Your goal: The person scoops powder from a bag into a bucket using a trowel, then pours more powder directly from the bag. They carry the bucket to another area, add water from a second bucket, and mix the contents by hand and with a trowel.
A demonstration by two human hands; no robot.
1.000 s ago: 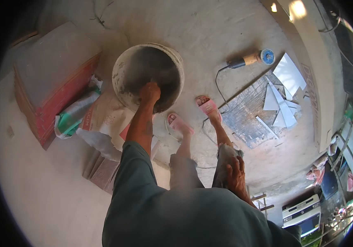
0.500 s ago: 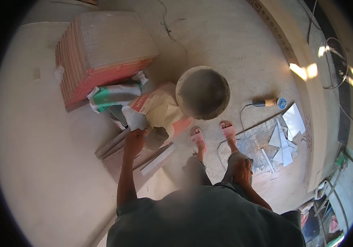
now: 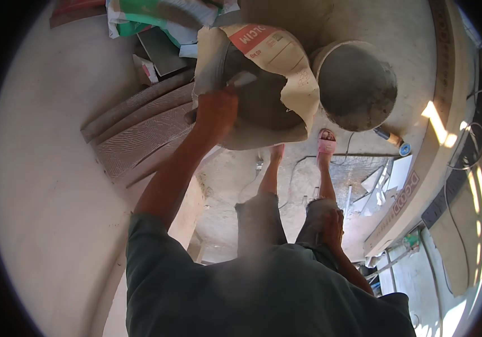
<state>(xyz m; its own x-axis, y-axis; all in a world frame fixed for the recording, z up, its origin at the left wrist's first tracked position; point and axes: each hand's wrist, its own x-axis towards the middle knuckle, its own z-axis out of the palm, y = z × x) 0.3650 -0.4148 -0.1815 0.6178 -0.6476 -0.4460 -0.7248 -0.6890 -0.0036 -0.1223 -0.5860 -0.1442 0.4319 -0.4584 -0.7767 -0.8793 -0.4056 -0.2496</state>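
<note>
My left hand (image 3: pixel 218 112) is closed round a trowel, inside the mouth of a torn-open paper cement bag (image 3: pixel 272 48). The trowel's pale blade (image 3: pixel 243 79) shows past my fingers, and its handle end sticks out behind the hand. Grey powder (image 3: pixel 263 104) lies in the bag. My right hand (image 3: pixel 332 227) rests on my right thigh near the knee, holding nothing, with its fingers laid along the leg. Just right of the bag stands a round bucket (image 3: pixel 359 84), with grey material inside.
Brown tiles with ridged faces (image 3: pixel 145 132) lie left of the bag. A green and white sack (image 3: pixel 134 14) is behind them. Beyond my feet at right are an angle grinder (image 3: pixel 392 140), its cord and cut white tile pieces (image 3: pixel 373 185). Long cardboard packaging (image 3: pixel 404 196) runs along the right.
I have leaned closer to the bag, so it looks larger. My left hand has moved from the bag's torn edge into its opening, and a trowel now shows in it. My right hand stays on my leg.
</note>
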